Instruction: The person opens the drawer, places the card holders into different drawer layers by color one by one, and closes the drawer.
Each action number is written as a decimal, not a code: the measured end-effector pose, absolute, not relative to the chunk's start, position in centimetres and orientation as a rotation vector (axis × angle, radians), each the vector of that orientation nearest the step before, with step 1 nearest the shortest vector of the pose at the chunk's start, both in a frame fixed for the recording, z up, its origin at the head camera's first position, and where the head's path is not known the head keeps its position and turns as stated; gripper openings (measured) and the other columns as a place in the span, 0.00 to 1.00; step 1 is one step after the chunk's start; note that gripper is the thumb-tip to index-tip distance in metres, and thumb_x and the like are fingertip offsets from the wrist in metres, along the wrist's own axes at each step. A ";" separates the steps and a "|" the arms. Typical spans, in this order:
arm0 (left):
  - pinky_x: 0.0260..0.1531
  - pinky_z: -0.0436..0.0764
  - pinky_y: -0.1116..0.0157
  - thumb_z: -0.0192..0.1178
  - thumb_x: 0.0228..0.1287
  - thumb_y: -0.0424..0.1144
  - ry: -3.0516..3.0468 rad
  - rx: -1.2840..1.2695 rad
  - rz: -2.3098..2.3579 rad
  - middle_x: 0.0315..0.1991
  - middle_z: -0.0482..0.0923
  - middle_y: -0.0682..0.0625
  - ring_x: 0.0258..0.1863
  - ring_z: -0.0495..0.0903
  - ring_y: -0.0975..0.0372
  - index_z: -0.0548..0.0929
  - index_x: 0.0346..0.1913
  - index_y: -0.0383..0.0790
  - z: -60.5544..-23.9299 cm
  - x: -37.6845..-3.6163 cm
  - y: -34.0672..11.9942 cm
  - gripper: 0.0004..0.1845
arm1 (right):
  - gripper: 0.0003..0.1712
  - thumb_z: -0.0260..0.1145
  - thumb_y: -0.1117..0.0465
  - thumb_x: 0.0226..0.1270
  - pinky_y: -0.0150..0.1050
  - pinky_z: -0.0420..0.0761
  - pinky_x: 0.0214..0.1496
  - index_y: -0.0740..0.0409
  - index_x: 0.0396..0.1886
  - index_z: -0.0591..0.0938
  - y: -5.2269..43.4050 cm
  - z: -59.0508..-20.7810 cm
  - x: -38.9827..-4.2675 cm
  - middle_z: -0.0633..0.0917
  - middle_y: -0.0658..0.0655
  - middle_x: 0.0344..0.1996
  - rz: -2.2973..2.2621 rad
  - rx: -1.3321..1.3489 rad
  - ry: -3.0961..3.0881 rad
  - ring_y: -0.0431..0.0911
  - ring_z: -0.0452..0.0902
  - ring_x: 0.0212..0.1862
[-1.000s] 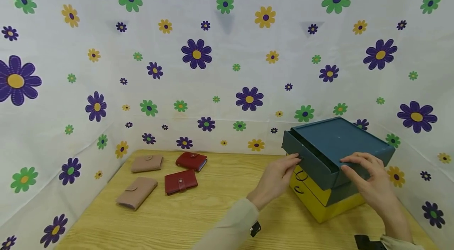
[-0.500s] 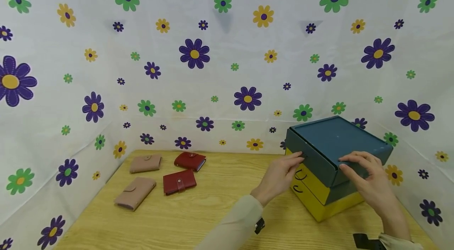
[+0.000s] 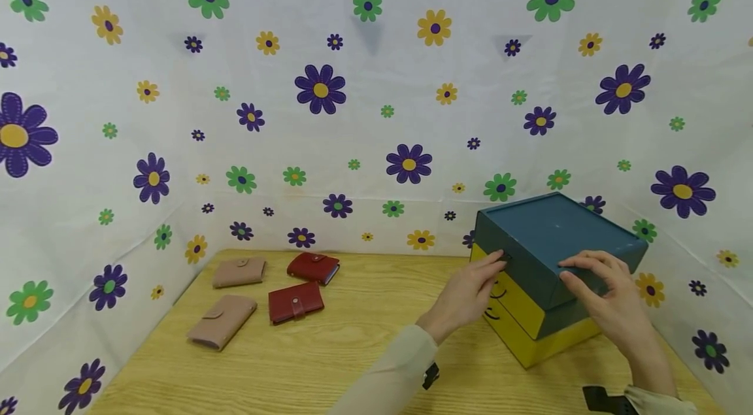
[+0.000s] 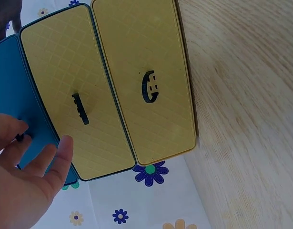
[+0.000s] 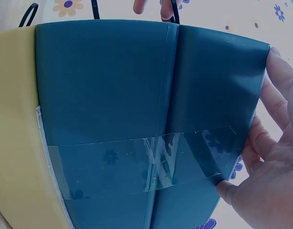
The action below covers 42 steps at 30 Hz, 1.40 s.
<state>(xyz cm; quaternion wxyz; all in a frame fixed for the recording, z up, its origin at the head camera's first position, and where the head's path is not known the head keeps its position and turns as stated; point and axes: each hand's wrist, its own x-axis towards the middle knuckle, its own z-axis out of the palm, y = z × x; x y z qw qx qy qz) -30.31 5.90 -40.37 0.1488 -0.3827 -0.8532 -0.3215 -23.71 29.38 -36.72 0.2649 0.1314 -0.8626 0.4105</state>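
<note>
A small drawer unit (image 3: 576, 222) with a blue top stands at the right of the table. Its blue top drawer (image 3: 520, 261) sits flush with the casing. My left hand (image 3: 465, 294) pinches that drawer's small black handle (image 4: 20, 137) between thumb and fingertips, mostly covering it. Below are two yellow drawers, the middle one (image 4: 65, 57) and the bottom one (image 4: 151, 129), each with a black loop handle. My right hand (image 3: 612, 304) rests on the unit's near top edge, fingers over the top and thumb against the side.
At the table's left lie two pinkish card wallets, one at the back (image 3: 239, 272) and one nearer (image 3: 223, 322). Two red snap wallets, one behind (image 3: 313, 267) and one in front (image 3: 297, 302), lie beside them. A flowered white curtain (image 3: 376, 121) encloses the wooden table (image 3: 365, 336).
The top drawer, which stood out from the casing a second ago, has slid in flush. My left hand has moved slightly inward with it; my right hand has kept its place on the unit.
</note>
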 end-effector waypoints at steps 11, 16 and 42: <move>0.68 0.68 0.65 0.47 0.75 0.30 -2.498 -1.055 -0.980 0.75 0.60 0.53 0.72 0.64 0.61 0.56 0.77 0.49 -41.3 -30.2 4.7 0.31 | 0.14 0.63 0.60 0.71 0.76 0.52 0.59 0.65 0.49 0.82 29.2 -36.5 -23.6 0.69 0.63 0.55 1.126 0.337 -2.341 0.63 0.52 0.65; 0.64 0.72 0.65 0.50 0.73 0.30 -2.493 -0.992 -1.001 0.69 0.70 0.51 0.66 0.71 0.61 0.58 0.76 0.47 -42.2 -30.4 4.2 0.31 | 0.14 0.63 0.59 0.71 0.75 0.53 0.58 0.65 0.49 0.82 29.1 -36.6 -23.7 0.69 0.62 0.56 1.123 0.327 -2.340 0.61 0.52 0.65; 0.62 0.73 0.68 0.55 0.73 0.45 -2.680 -1.072 -0.620 0.66 0.73 0.51 0.63 0.74 0.62 0.77 0.65 0.50 -43.5 -30.4 5.7 0.20 | 0.12 0.64 0.62 0.70 0.74 0.52 0.59 0.63 0.48 0.82 29.3 -36.9 -23.7 0.68 0.34 0.52 1.154 0.366 -2.297 0.37 0.50 0.63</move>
